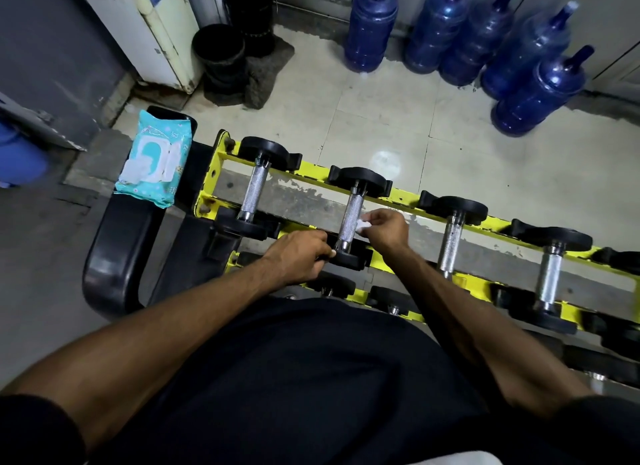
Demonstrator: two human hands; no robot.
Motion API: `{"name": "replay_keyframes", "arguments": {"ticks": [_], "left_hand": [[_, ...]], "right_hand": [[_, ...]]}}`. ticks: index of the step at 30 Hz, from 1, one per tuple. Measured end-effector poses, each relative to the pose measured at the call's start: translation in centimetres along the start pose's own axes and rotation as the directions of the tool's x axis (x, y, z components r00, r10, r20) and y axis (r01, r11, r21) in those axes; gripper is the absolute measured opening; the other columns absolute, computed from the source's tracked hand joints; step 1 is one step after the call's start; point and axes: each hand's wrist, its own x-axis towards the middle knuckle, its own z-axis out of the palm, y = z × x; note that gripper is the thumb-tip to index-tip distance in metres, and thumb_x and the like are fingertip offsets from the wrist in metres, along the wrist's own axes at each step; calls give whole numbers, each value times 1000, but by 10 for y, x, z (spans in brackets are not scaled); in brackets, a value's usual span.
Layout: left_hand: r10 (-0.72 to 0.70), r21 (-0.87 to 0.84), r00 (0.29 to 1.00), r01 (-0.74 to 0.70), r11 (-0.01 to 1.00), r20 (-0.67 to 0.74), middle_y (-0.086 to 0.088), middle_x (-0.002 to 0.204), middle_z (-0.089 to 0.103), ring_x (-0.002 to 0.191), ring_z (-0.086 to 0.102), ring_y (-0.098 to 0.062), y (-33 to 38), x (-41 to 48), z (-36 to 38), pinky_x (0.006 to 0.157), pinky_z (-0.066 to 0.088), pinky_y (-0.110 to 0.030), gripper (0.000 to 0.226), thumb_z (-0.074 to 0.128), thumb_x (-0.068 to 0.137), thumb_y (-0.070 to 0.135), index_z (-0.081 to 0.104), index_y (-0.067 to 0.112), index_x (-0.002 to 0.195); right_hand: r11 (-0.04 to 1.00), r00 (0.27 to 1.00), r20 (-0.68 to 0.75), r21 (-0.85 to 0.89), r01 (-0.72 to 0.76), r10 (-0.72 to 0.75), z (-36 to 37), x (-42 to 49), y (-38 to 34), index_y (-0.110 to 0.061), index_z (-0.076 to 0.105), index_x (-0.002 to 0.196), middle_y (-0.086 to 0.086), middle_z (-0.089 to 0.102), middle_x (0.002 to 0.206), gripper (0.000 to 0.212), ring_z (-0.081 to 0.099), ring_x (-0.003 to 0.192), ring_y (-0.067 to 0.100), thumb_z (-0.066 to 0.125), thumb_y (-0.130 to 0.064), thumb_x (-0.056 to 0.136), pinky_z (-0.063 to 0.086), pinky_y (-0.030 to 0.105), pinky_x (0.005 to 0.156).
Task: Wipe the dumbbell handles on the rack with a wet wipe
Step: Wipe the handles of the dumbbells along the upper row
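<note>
1. A turquoise wet-wipe pack (152,159) lies on a black padded bench (114,256) at the left of the frame; its print is too small to read.
2. At centre frame, the right hand (384,227) pinches a small white wet wipe (362,224) between thumb and curled fingers, holding it against the knurled handle (349,215) of the second dumbbell (360,180) from the left.
3. The left hand (298,256) curls its fingers round that dumbbell's near black head (348,260), fingertips touching it.
4. Four dumbbells sit on the top tier of the yellow rack (308,171), which runs from centre left to the right edge.
5. Blue water jugs (370,31) stand at upper right, and black buckets (218,52) at upper centre.
</note>
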Motion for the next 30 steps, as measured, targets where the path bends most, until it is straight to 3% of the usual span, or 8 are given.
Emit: {"name": "replay_keyframes", "arguments": {"ticks": [5,9,14,17,21,23,28,30], "left_hand": [[13,6,1000,-13,1000,6,12,92,48,86,52,-9,-1,1,-1,70,37,-22,27,63,94,29,71,25,120],[2,-5,1000,-2,1000,3,15,89,47,88,56,-11,-2,1,0,71,41,-23,26,64,93,30,72,27,117],[-2,-7,1000,2,1000,-1,14,89,47,85,53,-10,-2,0,1,71,43,-24,25,65,93,31,72,28,116],[1,-9,1000,-1,1000,0,14,89,47,83,47,-6,-2,0,1,70,41,-24,24,64,93,32,72,27,116],[7,-24,1000,-7,1000,-4,15,86,45,81,46,-5,-4,1,1,69,42,-24,20,65,93,31,74,25,111],[10,-26,1000,-10,1000,-8,15,85,44,81,45,-5,-4,1,2,69,37,-22,20,65,94,31,74,25,110],[2,-34,1000,-2,999,-4,15,88,47,84,48,-6,-3,1,3,71,42,-23,23,65,93,31,73,26,115],[0,-34,1000,0,999,-8,14,87,47,84,48,-6,-3,1,3,71,40,-23,24,64,93,31,73,26,115]], "right_hand": [[938,975,88,269,-220,203,8,-6,-4,-10,69,70,9,71,77,24,66,66,20,69,13,78,56,30,61],[770,898,255,462,-440,360,5,1,0,2,71,91,13,70,83,10,68,59,20,67,8,83,56,28,54],[581,899,218,700,-415,379,1,24,-18,-1,67,91,11,67,100,15,67,86,22,64,12,84,58,24,56],[618,914,186,686,-384,361,1,28,-29,-2,63,87,10,64,91,21,63,83,20,60,18,83,60,29,60],[837,847,366,248,-488,385,-2,22,-12,2,62,83,15,61,79,18,63,66,22,54,17,85,57,32,63],[848,810,423,158,-506,405,-4,22,-8,4,60,90,16,60,81,11,62,66,21,54,13,87,56,33,66],[678,880,313,562,-474,357,1,25,-16,5,65,95,16,68,95,17,66,83,24,59,16,84,61,27,63],[694,899,240,574,-435,365,5,14,-15,4,67,92,15,67,92,20,66,80,25,60,19,81,59,27,56]]}}
